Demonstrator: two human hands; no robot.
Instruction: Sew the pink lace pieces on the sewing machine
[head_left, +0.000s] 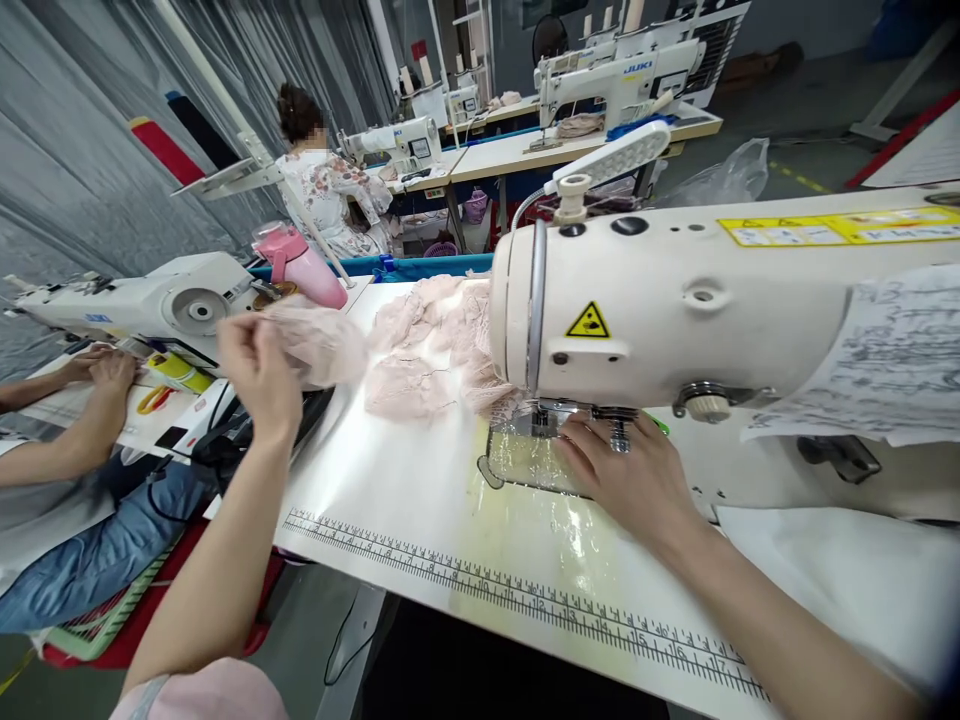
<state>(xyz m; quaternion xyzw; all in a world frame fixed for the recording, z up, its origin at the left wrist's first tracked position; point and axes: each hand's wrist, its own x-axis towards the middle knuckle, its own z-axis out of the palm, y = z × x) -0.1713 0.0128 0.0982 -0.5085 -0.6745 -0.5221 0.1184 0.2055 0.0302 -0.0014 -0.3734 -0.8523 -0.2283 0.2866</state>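
Note:
My left hand is raised over the left side of the sewing table, its fingers pinched shut on a piece of sheer pale pink fabric. My right hand lies low under the head of the white sewing machine, beside the presser foot. Its fingers stretch forward over the shiny machine bed plate, and their tips are partly hidden by the machine parts. More crumpled pale pink fabric pieces lie on the table behind the needle area, some reaching close to the foot.
A ruler strip runs along the table's front edge. A pink bottle stands at the back left. To the left, a co-worker's hands rest by another sewing machine. Another person sits farther back. Handwritten paper hangs on my machine.

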